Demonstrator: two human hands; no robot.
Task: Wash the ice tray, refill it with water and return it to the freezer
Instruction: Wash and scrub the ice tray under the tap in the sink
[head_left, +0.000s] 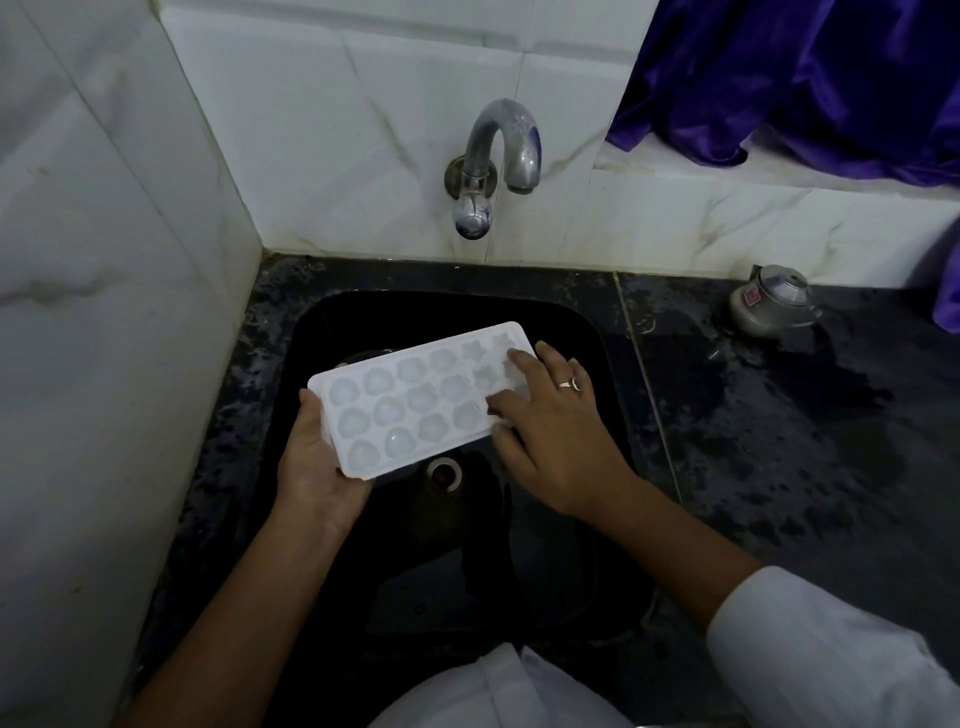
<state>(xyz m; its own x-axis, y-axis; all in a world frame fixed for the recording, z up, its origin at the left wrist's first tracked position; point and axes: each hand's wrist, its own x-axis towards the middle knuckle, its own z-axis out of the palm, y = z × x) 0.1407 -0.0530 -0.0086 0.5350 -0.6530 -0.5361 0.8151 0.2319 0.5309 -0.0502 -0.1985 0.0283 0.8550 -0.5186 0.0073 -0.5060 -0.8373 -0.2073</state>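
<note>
your left hand (317, 467) grips the ice tray (415, 405) from beneath at its left end. your right hand (556, 431) presses straight fingers on its right cells. the white plastic tray, with round and star cells, sits tilted over the black sink (363, 322), below a curved metal tap (501, 150). the small metal pot (774, 306) has a pink label, unreadable.

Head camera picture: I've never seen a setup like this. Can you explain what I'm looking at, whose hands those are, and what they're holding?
There is no machine here. One camera, worn on a person's head, looks down at their own bare hands. The left hand grips the near end of a white ice tray over a black sink. The right hand rests on the tray's far cups. No water shows at the metal tap above. A small metal pot stands on the dark counter.
</note>
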